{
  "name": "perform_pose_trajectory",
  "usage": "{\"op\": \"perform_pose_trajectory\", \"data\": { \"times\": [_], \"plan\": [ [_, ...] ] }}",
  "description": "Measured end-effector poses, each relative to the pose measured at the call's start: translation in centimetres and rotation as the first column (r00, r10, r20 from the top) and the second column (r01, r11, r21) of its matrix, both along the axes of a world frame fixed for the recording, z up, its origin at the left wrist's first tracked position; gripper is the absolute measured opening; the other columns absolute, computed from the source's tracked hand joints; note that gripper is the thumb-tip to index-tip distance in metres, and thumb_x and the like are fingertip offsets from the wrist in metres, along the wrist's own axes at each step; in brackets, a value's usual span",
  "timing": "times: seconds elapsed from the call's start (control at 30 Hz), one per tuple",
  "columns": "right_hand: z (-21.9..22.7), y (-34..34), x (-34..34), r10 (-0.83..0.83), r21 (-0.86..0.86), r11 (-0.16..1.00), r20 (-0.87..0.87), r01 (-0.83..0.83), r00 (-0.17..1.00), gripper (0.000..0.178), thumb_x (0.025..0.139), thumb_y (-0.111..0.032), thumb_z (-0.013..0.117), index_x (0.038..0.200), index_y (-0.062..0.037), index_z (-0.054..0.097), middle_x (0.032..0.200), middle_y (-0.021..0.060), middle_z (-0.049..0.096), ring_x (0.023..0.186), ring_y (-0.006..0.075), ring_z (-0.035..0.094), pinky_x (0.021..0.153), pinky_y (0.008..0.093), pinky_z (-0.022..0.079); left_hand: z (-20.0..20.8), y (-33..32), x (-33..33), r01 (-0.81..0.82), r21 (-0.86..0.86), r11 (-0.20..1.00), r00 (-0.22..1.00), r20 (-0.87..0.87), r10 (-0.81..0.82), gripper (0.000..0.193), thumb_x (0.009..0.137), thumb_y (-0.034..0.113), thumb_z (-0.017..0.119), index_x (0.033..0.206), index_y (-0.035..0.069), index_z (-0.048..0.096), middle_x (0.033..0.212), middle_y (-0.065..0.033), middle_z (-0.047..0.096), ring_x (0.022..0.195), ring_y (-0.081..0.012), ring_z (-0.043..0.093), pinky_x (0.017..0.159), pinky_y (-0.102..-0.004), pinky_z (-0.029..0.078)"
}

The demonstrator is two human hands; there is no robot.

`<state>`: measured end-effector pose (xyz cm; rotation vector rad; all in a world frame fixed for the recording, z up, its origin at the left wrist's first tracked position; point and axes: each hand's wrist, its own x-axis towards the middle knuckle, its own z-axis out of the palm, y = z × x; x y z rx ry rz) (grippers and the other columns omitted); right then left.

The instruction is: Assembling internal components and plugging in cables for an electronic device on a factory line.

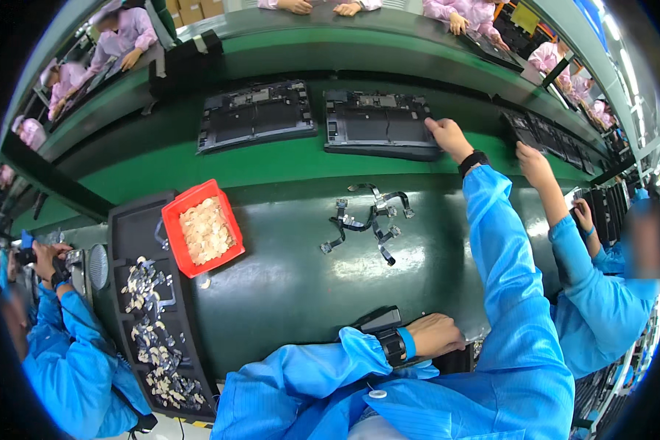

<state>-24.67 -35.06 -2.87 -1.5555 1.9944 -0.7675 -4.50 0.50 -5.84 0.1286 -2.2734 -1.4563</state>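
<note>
My right hand (449,139) stretches far forward and grips the right edge of an open laptop base (378,125), its dark inner parts facing up. My left hand (433,335) is low by the near table edge, back upward. Its fingers curl down together, and whatever they hold is hidden. Just left of that hand lies a black block-shaped object (380,320). Several black flex cables with small connectors (374,216) lie loosely together on the table between my hands and the laptop base. A second open laptop base (257,116) rests farther left.
At left, a red bin (227,257) of pale round pieces stands against a black tray (136,220) holding scattered small parts. A green strip (286,163) runs behind the table (286,293). A co-worker's hand (537,165) at right touches another laptop base (550,139). Another worker sits left.
</note>
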Motion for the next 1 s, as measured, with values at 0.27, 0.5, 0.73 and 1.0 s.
{"op": "perform_pose_trajectory", "data": {
  "times": [0.27, 0.5, 0.73, 1.0],
  "plan": [
    [6.5, 7.8, -4.6, 0.180, -0.277, 0.961, 0.552, -0.025, 0.814, 0.045, 0.107, -0.031, 0.054, 0.140, -0.0014, 0.063, 0.145, 0.0107, 0.062, 0.135, 0.0213, 0.054, 0.115, 0.0349, 0.037, 1.8, 0.0, 0.1, -0.024, -0.192, 0.981, 0.999, -0.050, 0.015, 0.019, 0.085, 0.038, 0.073, 0.077, 0.021, 0.079, 0.080, -0.0005, 0.071, 0.084, -0.0204, 0.065, 0.078, -0.0415, 0.040],
    [9.1, 33.6, -7.1, -0.014, -0.260, 0.963, 0.229, 0.075, 0.973, 0.070, 0.091, -0.003, 0.045, 0.159, 0.0027, 0.035, 0.164, 0.0200, 0.038, 0.153, 0.0297, 0.033, 0.129, 0.0409, 0.017, 7.6, 3.8, 6.6, -0.579, -0.188, 0.794, 0.763, -0.468, 0.446, 0.011, 0.090, 0.019, 0.068, 0.093, 0.016, 0.078, 0.109, -0.0012, 0.076, 0.112, -0.0213, 0.069, 0.088, -0.0391, 0.045],
    [-0.5, 46.2, -12.7, 0.034, -0.128, 0.992, 0.418, 0.022, 0.908, 0.058, 0.108, -0.029, 0.051, 0.158, -0.0019, 0.037, 0.155, 0.0166, 0.047, 0.144, 0.0288, 0.043, 0.121, 0.0395, 0.034, 11.3, 3.0, 27.2, -0.965, -0.202, 0.165, 0.140, 0.135, 0.981, 0.020, 0.091, 0.001, 0.058, 0.098, 0.001, 0.077, 0.092, -0.0119, 0.078, 0.084, -0.0270, 0.075, 0.083, -0.0381, 0.058],
    [-5.0, 44.3, -4.7, -0.238, 0.175, 0.969, 0.858, 0.177, 0.455, 0.061, 0.106, -0.026, 0.062, 0.155, 0.0049, 0.042, 0.155, 0.0124, 0.049, 0.139, 0.0185, 0.048, 0.116, 0.0331, 0.038, 9.5, -1.3, 45.1, -0.610, -0.771, -0.185, -0.377, 0.077, 0.923, 0.029, 0.090, 0.017, 0.071, 0.119, 0.009, 0.073, 0.117, -0.0160, 0.072, 0.109, -0.0359, 0.068, 0.092, -0.0437, 0.054]
  ]
}}
